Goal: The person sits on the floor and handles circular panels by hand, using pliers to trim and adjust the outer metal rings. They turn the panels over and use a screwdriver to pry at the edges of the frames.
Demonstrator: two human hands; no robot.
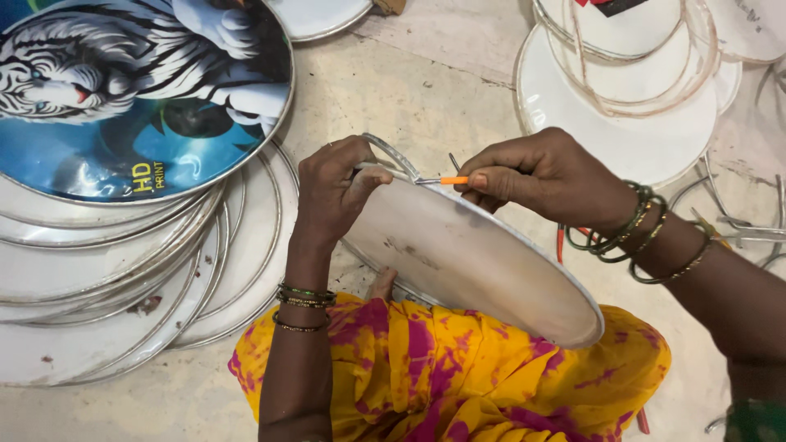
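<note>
a round white drum skin in a metal hoop (475, 262) is propped tilted across the lap, over yellow and pink cloth (442, 376), its upper rim raised toward the hands. the left hand (332, 192) is closed on that upper rim, the fingers clenched round the hoop edge beside a loose curved metal ring (391, 154) that rises just above it. the right hand (544, 176) is pinched on a small tool with an orange handle (453, 180), whose thin metal tip is laid against the rim right next to the left thumb. the work appears to be at the edge only: the tip is at one spot on the rim, and whether the remainder of the circumference is already treated cannot be told, as the far underside is hidden. the face of the skin shows a few smudges. on the floor to the left, a stack of plain white skins (123, 286) is lying, topped by one printed with a white tiger (139, 90). to the upper right, more white skins and loose hoops (630, 90) are piled, well apart from the hands.
</note>
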